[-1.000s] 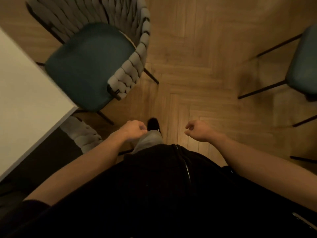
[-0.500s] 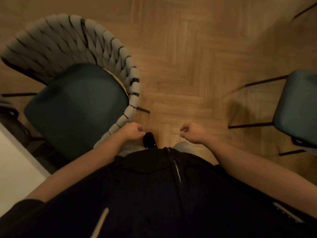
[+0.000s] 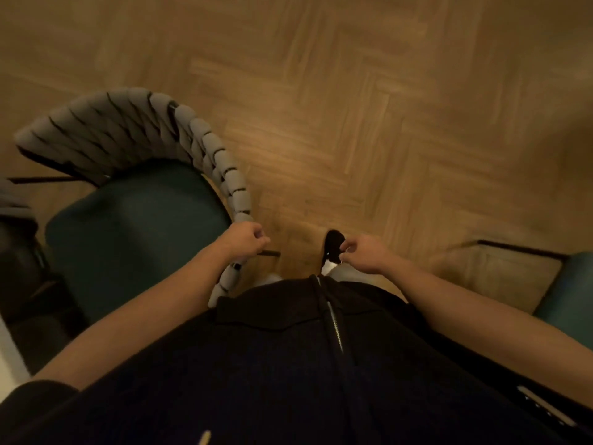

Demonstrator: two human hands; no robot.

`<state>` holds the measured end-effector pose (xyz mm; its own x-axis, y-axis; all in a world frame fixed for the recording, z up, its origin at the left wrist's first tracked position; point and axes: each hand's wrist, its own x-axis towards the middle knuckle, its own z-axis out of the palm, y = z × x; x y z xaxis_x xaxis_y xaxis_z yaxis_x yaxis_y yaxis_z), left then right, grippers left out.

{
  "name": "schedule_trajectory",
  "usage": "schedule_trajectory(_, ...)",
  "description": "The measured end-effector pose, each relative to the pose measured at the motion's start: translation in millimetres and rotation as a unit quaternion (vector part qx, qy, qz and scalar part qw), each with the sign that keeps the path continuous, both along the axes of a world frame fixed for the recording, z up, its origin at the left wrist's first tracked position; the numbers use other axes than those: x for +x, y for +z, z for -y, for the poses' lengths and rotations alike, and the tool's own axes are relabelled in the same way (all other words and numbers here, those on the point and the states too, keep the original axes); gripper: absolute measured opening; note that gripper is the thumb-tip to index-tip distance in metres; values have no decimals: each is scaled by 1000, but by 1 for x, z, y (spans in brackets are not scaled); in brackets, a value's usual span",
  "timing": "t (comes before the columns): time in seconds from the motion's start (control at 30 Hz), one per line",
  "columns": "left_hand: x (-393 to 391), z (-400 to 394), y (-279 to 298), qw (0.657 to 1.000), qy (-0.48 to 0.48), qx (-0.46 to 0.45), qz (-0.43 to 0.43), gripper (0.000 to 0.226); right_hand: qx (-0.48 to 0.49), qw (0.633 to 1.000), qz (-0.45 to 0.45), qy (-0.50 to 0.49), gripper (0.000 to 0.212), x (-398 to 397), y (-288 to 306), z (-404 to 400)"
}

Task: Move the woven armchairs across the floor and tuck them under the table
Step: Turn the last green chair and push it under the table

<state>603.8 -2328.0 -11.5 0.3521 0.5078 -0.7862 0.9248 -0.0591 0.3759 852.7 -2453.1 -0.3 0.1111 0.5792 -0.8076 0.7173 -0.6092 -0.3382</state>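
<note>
A woven armchair (image 3: pixel 134 232) with a grey woven back and a dark teal seat stands at my left, its seat facing the white table, of which a thin strip (image 3: pixel 7 351) shows at the lower left edge. My left hand (image 3: pixel 243 238) is over the chair's near woven arm, fingers curled; whether it touches the weave is unclear. My right hand (image 3: pixel 364 253) hovers over the floor near my shoe, fingers curled, holding nothing. A second armchair's teal seat (image 3: pixel 569 287) and black legs show at the right edge.
Herringbone wooden floor (image 3: pixel 369 123) stretches ahead. Part of another grey woven chair (image 3: pixel 12 200) shows at the far left edge. My dark shoe (image 3: pixel 332 247) is planted between the two chairs.
I have stepped forward and turned; the left armchair now sits lower and closer, beside my left hip. The table has slid almost out of view. Both hands stay curled.
</note>
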Motion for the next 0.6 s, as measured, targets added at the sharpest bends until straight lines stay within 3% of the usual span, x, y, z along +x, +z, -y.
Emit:
schedule_trajectory(0.2,38,-22,-2,993,119,-14,-9,20,-18,993,9,120,26,67,-6,-81)
schedule_trajectory(0.4,47,-42,-3,973,229,-1,-7,14,-28,975,3,223,30,82,-19,-160)
schedule_trajectory(0.6,33,-78,-10,920,389,45,4,15,-33,937,20,346,31,54,-25,-253)
